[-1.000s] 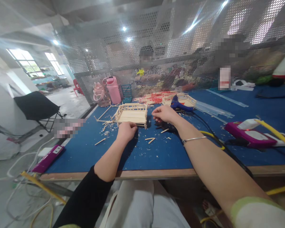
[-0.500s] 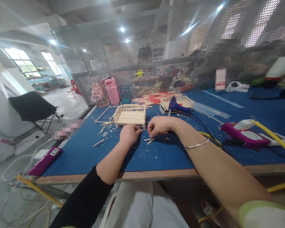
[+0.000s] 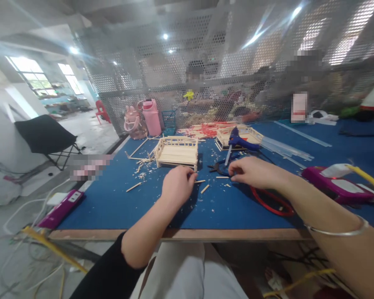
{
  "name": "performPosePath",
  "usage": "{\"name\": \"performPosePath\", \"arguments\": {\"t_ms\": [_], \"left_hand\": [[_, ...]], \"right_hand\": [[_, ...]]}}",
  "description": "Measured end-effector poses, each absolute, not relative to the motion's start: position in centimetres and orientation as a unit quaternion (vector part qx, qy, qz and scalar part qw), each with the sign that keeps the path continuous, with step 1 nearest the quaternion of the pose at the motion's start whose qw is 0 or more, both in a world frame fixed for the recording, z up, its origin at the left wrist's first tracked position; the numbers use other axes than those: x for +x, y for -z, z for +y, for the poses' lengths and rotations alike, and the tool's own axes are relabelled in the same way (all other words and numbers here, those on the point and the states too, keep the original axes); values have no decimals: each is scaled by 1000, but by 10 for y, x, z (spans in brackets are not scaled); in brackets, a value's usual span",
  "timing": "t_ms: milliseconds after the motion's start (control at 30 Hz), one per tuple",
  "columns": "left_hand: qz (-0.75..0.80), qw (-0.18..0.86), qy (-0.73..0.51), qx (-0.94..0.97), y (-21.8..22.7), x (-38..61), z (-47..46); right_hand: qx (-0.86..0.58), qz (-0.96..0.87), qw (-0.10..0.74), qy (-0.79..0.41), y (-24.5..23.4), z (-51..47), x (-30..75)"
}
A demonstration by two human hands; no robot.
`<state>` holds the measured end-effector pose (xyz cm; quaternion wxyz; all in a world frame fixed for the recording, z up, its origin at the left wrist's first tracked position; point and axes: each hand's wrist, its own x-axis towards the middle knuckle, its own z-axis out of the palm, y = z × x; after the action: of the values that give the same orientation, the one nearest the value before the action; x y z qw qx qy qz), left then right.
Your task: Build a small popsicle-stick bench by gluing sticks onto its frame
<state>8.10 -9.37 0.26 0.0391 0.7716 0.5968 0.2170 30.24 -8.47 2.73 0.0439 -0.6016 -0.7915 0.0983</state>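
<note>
One short stick (image 3: pixel 222 177) is seen just beside the right hand (image 3: pixel 251 172), and another stick (image 3: pixel 200 181) beside the left hand (image 3: pixel 178 185); whether either is grasped cannot be told. The small wooden frame (image 3: pixel 178 154) is placed upright on the blue table (image 3: pixel 109 203), just beyond the left hand

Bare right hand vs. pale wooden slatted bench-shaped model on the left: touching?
Apart. The head view shows bare blue tabletop plainly separating the bare right hand from the pale wooden slatted bench-shaped model.
</note>
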Motion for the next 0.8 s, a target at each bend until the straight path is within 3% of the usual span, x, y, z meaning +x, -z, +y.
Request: {"name": "performPosePath", "arguments": {"t_ms": [200,367,467,800], "left_hand": [[602,-6,-209,770,3,16,-127],[690,-128,-169,692,-1,-57,-113],[705,-92,-123,693,-1,-75,-106],[710,-65,-137,687,4,-71,-101]], "right_hand": [[-686,-727,-17,-23,-11,-111,328],[-659,-750,55,-19,5,-123,353],[-676,-732,78,-39,11,-130,350],[-761,-649,19,-7,10,-151,330]]}}
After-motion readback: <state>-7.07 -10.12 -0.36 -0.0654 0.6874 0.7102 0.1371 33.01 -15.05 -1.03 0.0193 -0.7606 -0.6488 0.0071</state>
